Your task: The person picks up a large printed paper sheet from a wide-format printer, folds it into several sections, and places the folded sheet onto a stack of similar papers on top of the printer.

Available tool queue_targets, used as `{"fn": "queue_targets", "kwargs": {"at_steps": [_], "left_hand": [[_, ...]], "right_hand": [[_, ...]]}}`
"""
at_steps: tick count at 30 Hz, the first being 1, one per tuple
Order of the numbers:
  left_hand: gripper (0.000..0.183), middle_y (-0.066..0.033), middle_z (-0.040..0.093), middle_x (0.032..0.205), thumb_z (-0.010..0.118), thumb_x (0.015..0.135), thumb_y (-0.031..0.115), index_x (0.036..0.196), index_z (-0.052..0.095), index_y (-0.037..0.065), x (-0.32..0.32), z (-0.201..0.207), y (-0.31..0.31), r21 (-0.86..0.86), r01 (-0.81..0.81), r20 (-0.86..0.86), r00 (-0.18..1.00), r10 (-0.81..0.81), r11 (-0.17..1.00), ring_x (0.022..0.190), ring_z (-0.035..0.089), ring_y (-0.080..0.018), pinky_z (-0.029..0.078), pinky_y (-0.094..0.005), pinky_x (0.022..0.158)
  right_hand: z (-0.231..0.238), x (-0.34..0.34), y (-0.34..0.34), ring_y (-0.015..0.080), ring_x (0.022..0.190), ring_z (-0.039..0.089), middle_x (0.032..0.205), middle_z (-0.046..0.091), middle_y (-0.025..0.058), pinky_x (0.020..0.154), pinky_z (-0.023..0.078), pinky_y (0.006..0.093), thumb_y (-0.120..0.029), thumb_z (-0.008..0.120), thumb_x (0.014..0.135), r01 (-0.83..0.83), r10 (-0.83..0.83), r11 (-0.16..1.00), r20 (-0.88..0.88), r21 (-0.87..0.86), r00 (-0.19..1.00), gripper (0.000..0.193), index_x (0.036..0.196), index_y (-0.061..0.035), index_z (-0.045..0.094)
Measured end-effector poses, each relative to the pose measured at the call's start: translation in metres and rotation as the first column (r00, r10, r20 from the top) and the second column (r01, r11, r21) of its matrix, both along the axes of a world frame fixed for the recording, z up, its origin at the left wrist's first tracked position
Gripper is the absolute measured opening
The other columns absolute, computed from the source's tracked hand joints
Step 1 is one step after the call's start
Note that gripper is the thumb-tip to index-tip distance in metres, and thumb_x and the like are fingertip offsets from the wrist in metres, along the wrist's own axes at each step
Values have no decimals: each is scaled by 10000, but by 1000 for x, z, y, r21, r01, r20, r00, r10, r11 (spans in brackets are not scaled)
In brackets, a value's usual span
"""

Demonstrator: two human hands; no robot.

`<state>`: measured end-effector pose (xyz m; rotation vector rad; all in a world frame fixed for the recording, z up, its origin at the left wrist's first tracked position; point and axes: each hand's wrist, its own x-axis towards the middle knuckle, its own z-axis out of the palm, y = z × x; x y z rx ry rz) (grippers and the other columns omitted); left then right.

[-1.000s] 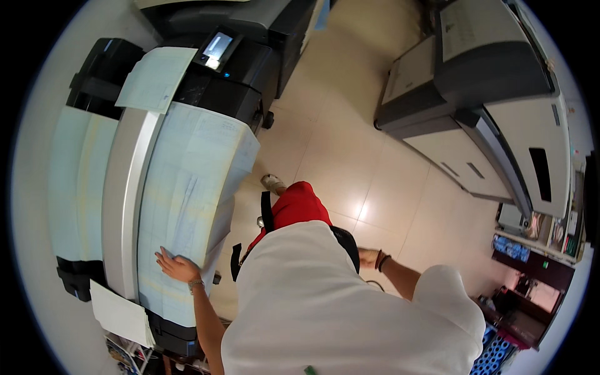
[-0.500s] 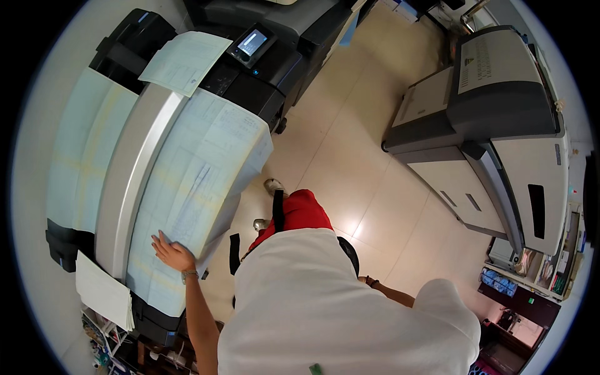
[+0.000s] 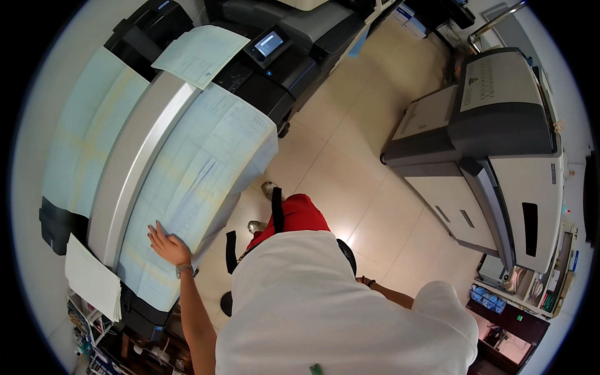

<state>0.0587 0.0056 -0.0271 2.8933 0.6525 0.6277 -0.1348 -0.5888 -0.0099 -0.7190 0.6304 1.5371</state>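
A large pale blue-green drawing sheet (image 3: 206, 150) with yellowish creases lies through a wide-format scanner or plotter, passing beneath its long silver bar (image 3: 140, 159). Flat on the sheet's near end rests my left hand (image 3: 169, 245), palm down, fingers stretched out and a little spread. A metal watch or bracelet circles that wrist. My right hand (image 3: 360, 280) hangs at my right side, by my waist. Only a sliver of it shows past a dark bracelet, and its fingers are hidden behind my body. The sheet continues behind the bar (image 3: 87, 144).
On the machine's far end lie a smaller printed sheet (image 3: 201, 55) and a lit control screen (image 3: 269, 44). White papers (image 3: 92, 278) sit at its near end. Across the tiled floor (image 3: 337, 169) stands a big grey-and-white machine (image 3: 481, 156), with shelves (image 3: 556, 281) beside it.
The view has shifted slightly, so the scanner and the other machine sit a little differently in the picture. My left hand stays flat on the sheet.
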Motion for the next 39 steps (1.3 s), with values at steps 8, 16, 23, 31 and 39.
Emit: {"fn": "queue_targets", "kwargs": {"at_steps": [8,16,23,31,39], "left_hand": [[532,-69,350,1525,344,901,153,1422,447,191,0,-2,2,28,-12,-13,1000,12,1000,1408,291,-346,188,-571,1130],[530,-67,351,1526,344,906,155,1424,448,198,-2,-4,1,29,-14,-1,1000,14,999,1409,291,-345,192,-570,1128],[534,-67,354,1524,351,902,150,1425,447,199,0,-3,2,28,-12,1,1000,12,1000,1408,295,-341,189,-565,1132],[536,-78,370,1514,366,890,143,1415,462,190,-2,4,-2,4,-12,16,1000,12,1000,1405,301,-340,187,-565,1132],[550,-89,378,1507,388,868,125,1410,465,176,1,9,-4,-2,-20,9,1000,20,1000,1397,313,-343,190,-545,1138]], "right_hand": [[1,-1,-10,253,1194,534,1292,583,102,974,434,393,-99,620,800,-28,29,999,25,-46,999,427,1223,-69,572],[15,-2,-32,258,1180,544,1275,594,101,951,444,399,-133,582,825,-43,50,990,45,-131,998,377,1198,-79,588],[22,1,-43,262,1168,552,1261,603,100,931,452,404,-163,548,847,-57,70,980,59,-192,996,342,1176,-88,602],[23,5,-51,267,1154,561,1244,614,99,908,462,410,-198,510,871,-98,119,965,74,-242,990,316,1151,-98,618],[18,15,-64,273,1141,570,1228,625,98,885,471,415,-232,472,896,-159,194,943,95,-293,976,307,1126,-108,634]]}}
